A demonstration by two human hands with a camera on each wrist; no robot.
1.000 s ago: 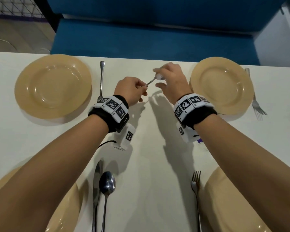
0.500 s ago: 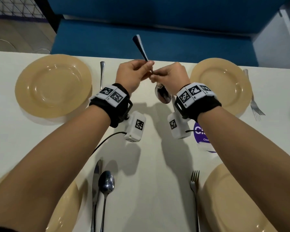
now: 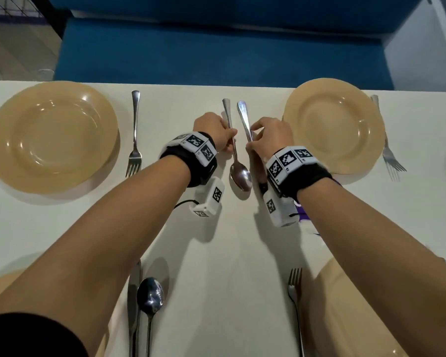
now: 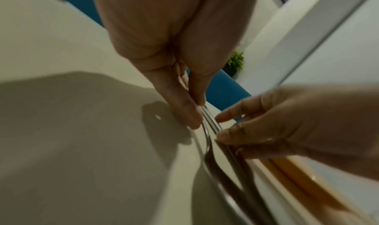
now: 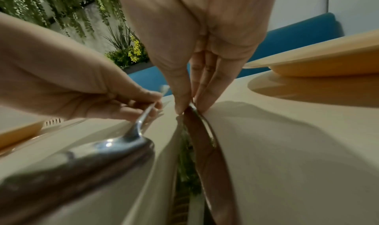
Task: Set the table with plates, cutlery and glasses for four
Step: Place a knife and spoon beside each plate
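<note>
My left hand (image 3: pixel 228 140) pinches the handle of a spoon (image 3: pixel 240 175), whose bowl rests on the white table (image 3: pixel 216 266) pointing toward me. My right hand (image 3: pixel 251 139) pinches the handle of a knife (image 3: pixel 243 114) just right of the spoon; the wrist hides its blade. Both lie left of the far right tan plate (image 3: pixel 334 124). In the left wrist view my fingers (image 4: pixel 184 108) pinch the spoon (image 4: pixel 207 141) beside the knife (image 4: pixel 231 154). In the right wrist view the fingers (image 5: pixel 180 103) hold the knife (image 5: pixel 205 147) down, with the spoon (image 5: pixel 102 150) to its left.
A second tan plate (image 3: pixel 52 135) with a fork (image 3: pixel 134 140) lies far left, and another fork (image 3: pixel 389 150) right of the far right plate. Near me lie a knife (image 3: pixel 133 305), a spoon (image 3: pixel 150 297), a fork (image 3: pixel 295 305) and a plate (image 3: pixel 358 305). A purple-white packet (image 3: pixel 303 217) shows under my right wrist.
Both hands came down from holding the cutlery raised between them. The spoon and knife now lie side by side on the table, handles pointing away from me.
</note>
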